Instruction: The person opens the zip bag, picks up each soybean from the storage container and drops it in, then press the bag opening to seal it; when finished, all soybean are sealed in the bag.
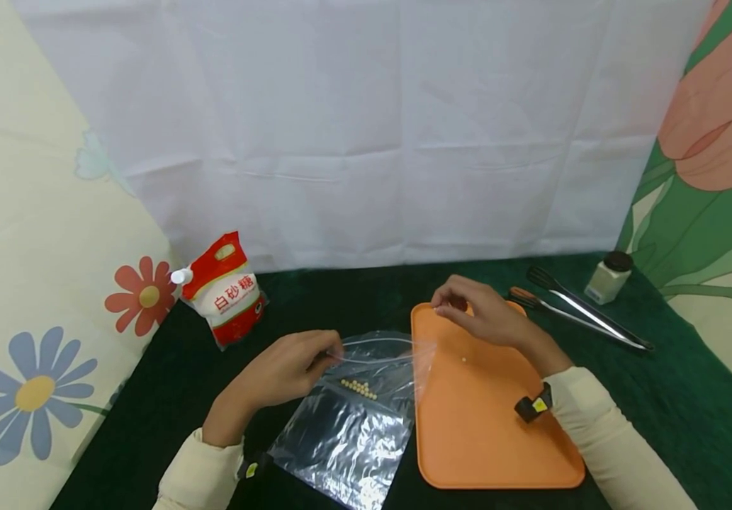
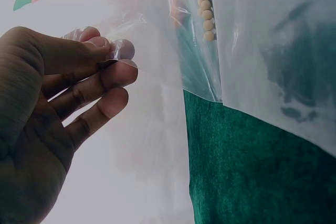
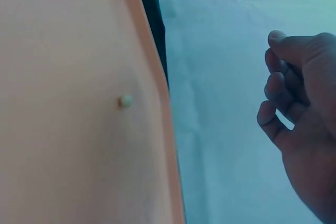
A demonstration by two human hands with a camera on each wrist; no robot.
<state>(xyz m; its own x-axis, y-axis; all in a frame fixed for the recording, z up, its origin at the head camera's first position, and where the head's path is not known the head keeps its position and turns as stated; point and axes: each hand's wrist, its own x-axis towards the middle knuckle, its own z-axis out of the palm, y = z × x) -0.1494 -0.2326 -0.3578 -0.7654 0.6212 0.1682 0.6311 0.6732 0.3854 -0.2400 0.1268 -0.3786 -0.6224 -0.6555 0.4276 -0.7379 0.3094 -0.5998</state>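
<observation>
My left hand (image 1: 292,365) pinches the rim of a clear zip-top bag (image 1: 366,453) between thumb and fingers, and the bag's mouth stands apart. Inside, several small pale-yellow balls (image 1: 358,388) lie in a cluster; the left wrist view shows these balls (image 2: 206,11) lined up along a fold. Over the far left corner of an orange tray (image 1: 493,432) hovers my right hand (image 1: 483,315), thumb and forefinger tips together and the other fingers curled. I cannot tell whether something small is between those tips. A single ball (image 3: 125,100) sits on the tray, below this hand.
A red and white sugar bag (image 1: 232,294) with a white cap stands at the back left. Tongs (image 1: 585,312) lie beyond the tray on the right, beside a dark-lidded jar (image 1: 609,276). Behind the dark green cloth (image 1: 340,297) hangs a white sheet (image 1: 372,142).
</observation>
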